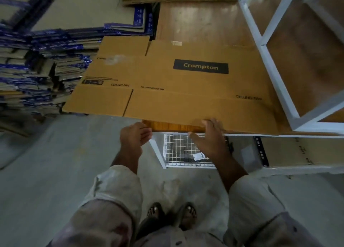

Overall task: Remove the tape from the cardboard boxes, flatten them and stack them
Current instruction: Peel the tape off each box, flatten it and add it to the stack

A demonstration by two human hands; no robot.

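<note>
Flattening is judged done for the Crompton ceiling-fan box (167, 82), laid flat on the wooden surface (195, 23). Its near edge is met by both relaxed, spread hands, left hand (135, 135) and right hand (209, 136); stacking onto the flattened pile (37, 69) remains.

Both arms reach forward and down from rolled, pale sleeves, forearms bare. The left hand (134, 135) hangs just off the near edge of the table, close to its near left corner, with the fingers loosely curled toward the right and holding nothing; whether the fingertips touch the table's edge cannot be told. The right hand (209, 135) lies further right along the same near edge, palm down, fingers straight and spread, the fingertips resting on the near edge of the flattened cardboard box (173, 86) while the thumb points left below the table's edge.
</note>
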